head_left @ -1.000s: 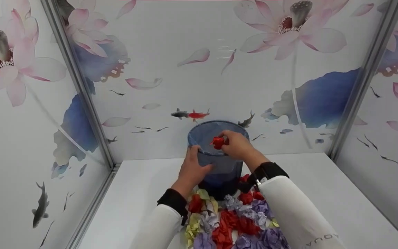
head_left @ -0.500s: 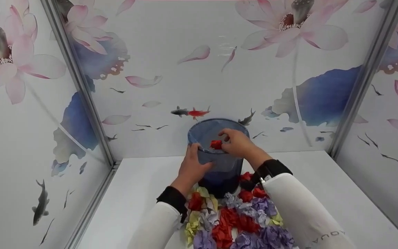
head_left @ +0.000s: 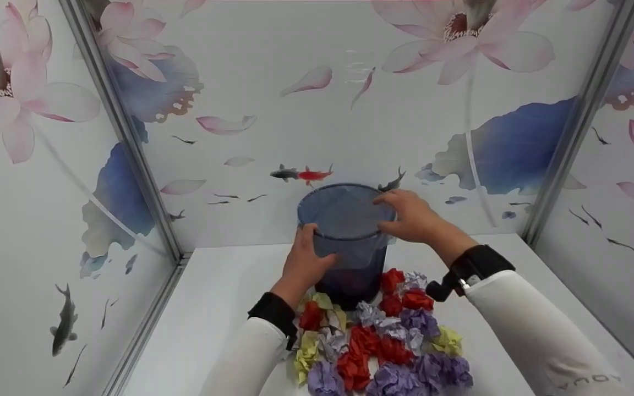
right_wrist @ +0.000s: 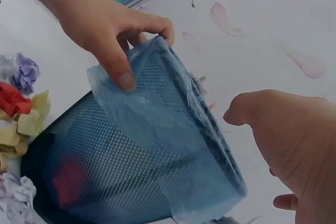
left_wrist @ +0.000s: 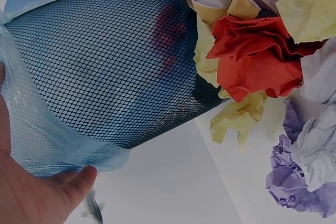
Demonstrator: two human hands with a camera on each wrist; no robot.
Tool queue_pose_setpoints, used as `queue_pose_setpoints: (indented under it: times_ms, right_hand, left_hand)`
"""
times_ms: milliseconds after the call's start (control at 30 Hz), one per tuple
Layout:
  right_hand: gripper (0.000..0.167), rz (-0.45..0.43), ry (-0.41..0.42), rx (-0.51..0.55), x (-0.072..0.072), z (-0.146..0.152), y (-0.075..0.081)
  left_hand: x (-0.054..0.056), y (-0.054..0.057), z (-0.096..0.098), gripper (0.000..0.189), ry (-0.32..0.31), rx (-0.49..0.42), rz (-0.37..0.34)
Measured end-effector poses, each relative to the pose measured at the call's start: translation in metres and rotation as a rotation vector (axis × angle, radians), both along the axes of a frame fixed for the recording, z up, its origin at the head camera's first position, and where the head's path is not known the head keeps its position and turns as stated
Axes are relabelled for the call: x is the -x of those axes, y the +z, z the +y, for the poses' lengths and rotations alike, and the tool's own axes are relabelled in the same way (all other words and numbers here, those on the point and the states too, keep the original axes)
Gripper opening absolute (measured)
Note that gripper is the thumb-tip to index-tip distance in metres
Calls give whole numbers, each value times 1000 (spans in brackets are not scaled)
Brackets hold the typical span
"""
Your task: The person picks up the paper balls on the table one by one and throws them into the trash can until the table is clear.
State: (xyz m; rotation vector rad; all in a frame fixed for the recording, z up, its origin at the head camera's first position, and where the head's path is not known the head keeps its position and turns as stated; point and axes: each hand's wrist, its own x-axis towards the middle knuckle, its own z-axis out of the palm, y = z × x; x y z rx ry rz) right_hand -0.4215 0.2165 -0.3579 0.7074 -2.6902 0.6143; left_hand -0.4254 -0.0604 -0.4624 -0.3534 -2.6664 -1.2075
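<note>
A dark mesh wastebasket [head_left: 358,275] stands against the back wall, its rim draped with a translucent blue liner bag [right_wrist: 147,114]. My left hand [head_left: 301,267] holds the rim at the left, fingers over the edge and thumb against the liner outside, as the right wrist view shows. Over the rim's right side my right hand [head_left: 413,217] is spread, with nothing between its fingers. Through the mesh a red crumpled paper ball [right_wrist: 69,179] shows near the basket's bottom. In the left wrist view the left thumb [left_wrist: 79,182] lies along the liner's hanging edge.
Red, purple, yellow and pale crumpled paper balls [head_left: 397,379] lie heaped on the white table [head_left: 212,308] in front of the basket. Printed wall panels with a metal post [head_left: 124,137] at the back left corner enclose the table.
My right hand has let go of a red paper ball, which dropped into the wastebasket, and has drawn back to the right with fingers spread. The left hand stays on the rim.
</note>
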Motion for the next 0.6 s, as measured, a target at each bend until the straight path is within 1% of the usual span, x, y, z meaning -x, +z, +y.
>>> queue_pose_setpoints:
  times_ms: [133, 267, 367, 467, 600]
  right_hand:
    - [46, 16, -20, -16, -9, 32, -5]
    - [43, 26, -35, -49, -19, 59, -16]
    - [42, 24, -48, -70, -27, 74, -25]
    - [41, 10, -53, -87, -38, 85, -39]
    - [39, -6, -48, -99, -53, 94, -68]
  left_hand:
    - [-1, 0, 0, 83, 3, -4, 2]
    - [0, -3, -2, 84, 6, -3, -1]
    - [2, -4, -3, 85, 7, -8, 6]
    - [1, -3, -2, 86, 2, -11, 11]
    - [0, -3, -1, 85, -2, -4, 28]
